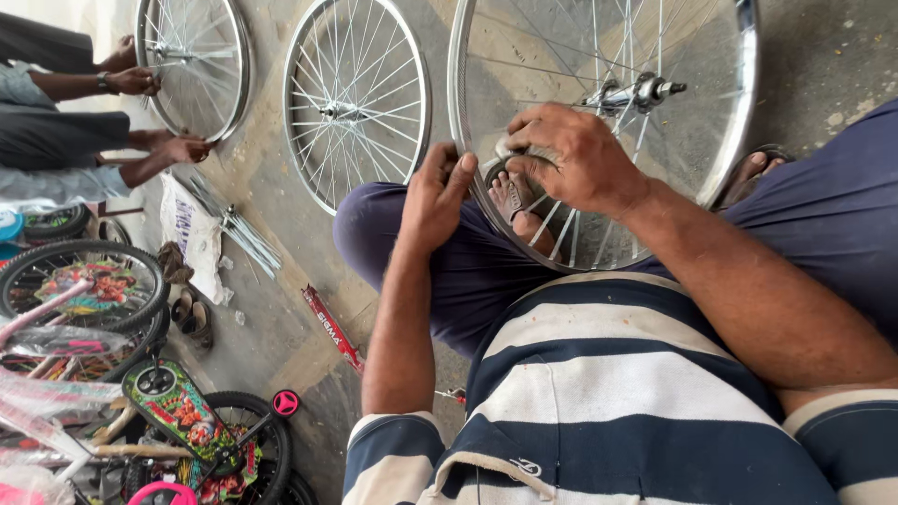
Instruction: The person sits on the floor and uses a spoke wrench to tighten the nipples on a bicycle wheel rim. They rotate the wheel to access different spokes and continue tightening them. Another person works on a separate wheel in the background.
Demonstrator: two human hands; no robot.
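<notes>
While gripping the rim (465,140) of the near wheel (711,140), left hand (436,198) curled shut on its edge, thumb on top. Right hand (571,157) closed over spokes (561,229) inside that rim, fingers pinched, exact hold hidden. Wheel tilted across lap, hub (639,93) above the right hand, sandalled feet visible through it. Second wheel (355,98) just beyond on the floor. Farther off, third wheel (194,58) held by another person's hands (178,148), loose spokes (238,229) nearby.
</notes>
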